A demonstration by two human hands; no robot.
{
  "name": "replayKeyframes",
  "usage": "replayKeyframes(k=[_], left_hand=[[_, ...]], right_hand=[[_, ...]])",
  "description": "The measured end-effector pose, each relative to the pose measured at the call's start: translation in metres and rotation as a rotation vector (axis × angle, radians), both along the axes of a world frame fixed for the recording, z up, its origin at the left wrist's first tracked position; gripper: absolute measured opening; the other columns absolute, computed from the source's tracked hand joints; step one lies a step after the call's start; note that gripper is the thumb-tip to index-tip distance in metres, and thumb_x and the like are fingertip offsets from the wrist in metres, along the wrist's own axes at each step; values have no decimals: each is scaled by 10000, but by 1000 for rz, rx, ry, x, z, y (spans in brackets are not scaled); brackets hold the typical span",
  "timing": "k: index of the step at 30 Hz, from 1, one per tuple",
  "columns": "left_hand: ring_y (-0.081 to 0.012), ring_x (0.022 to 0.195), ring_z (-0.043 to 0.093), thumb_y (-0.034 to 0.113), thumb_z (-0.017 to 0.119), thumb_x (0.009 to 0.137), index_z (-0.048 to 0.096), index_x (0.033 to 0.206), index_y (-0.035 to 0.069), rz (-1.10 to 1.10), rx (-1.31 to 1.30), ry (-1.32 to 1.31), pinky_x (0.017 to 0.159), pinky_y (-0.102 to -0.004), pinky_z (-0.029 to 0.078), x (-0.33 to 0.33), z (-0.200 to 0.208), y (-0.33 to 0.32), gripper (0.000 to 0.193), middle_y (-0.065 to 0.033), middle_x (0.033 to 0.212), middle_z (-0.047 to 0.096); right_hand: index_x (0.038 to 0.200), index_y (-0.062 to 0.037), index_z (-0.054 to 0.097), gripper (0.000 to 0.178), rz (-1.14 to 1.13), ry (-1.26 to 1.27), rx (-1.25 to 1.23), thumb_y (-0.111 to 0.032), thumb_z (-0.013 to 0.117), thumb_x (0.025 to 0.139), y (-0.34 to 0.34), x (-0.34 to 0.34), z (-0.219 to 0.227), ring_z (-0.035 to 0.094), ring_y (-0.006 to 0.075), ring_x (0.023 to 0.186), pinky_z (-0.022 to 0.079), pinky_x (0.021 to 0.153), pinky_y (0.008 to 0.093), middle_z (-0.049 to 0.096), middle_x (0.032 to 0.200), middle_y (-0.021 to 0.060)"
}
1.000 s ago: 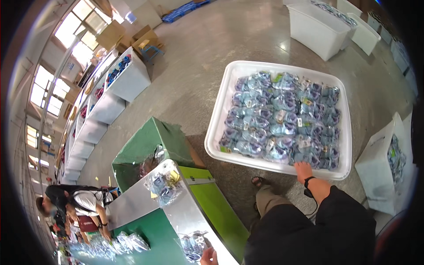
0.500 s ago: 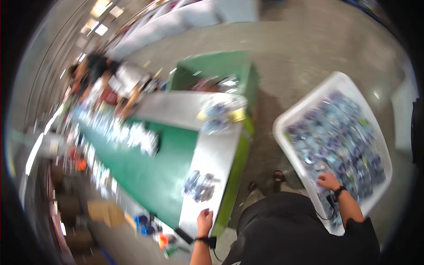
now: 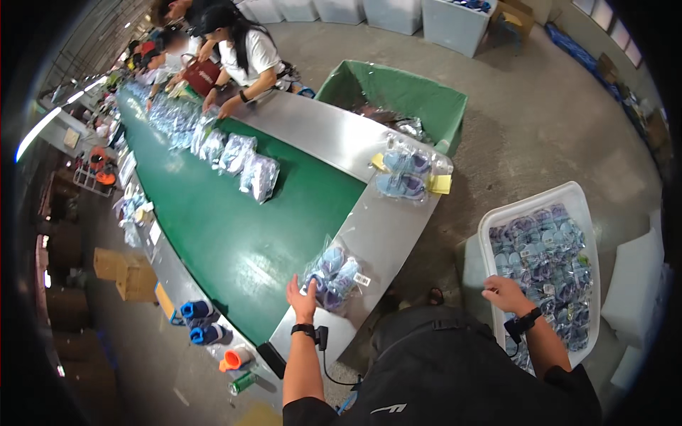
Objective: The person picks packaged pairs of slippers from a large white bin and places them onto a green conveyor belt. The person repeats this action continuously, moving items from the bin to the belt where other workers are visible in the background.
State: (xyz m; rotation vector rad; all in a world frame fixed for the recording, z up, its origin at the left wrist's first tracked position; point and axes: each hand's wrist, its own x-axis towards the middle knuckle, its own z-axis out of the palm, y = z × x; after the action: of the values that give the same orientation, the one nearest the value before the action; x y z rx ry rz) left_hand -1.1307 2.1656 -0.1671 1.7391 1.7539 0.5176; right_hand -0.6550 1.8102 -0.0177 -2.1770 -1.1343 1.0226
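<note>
Standing open, your left hand [image 3: 302,304] has bagged shoes [image 3: 334,273] at two o'clock; your right hand [image 3: 506,293], grip unclear, overlaps the tub's [image 3: 579,197] nine-o'clock side.

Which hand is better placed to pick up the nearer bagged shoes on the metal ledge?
Probably the left hand: it is right by the nearer bagged shoes, fingers spread, though contact is unclear. The right hand is farther away, near the white tub.

Shows crinkled, glossy clear plastic around the shoes [image 3: 334,277]. Gleams as smooth metal along the frame [image 3: 323,135]; looks smooth and half-glossy on the belt [image 3: 234,234]. Seems smooth plastic in the tub [image 3: 577,195], matt cardboard in the boxes [image 3: 138,278].
</note>
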Motion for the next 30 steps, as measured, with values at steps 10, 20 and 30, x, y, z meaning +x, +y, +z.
replayKeyframes(k=[10,20,30], left_hand=[[-263,1086,661,325,868,781,377,1496,-45,-237,-673,-417,873,-340,542,24,17,43,943,-178,1277,628],[-255,1044,693,383,535,1002,570,1322,58,-3,-1437,-1044,860,-391,574,84,75,12,458,-105,1204,699],[-287,1174,630,353,579,967,526,1378,19,-63,-1404,-1340,1034,-449,489,105,138,-11,532,-128,1286,650]], right_hand=[[1067,-35,666,302,-2,-62,-50,-247,722,858,45,-65,16,698,305,847,547,750,398,708,900,132],[1065,-22,635,244,-17,68,123,-180,697,889,114,-80,40,679,236,772,523,695,348,700,852,101],[1242,2,597,356,-6,370,85,-254,620,996,158,-110,84,643,163,907,501,825,309,688,964,104]])
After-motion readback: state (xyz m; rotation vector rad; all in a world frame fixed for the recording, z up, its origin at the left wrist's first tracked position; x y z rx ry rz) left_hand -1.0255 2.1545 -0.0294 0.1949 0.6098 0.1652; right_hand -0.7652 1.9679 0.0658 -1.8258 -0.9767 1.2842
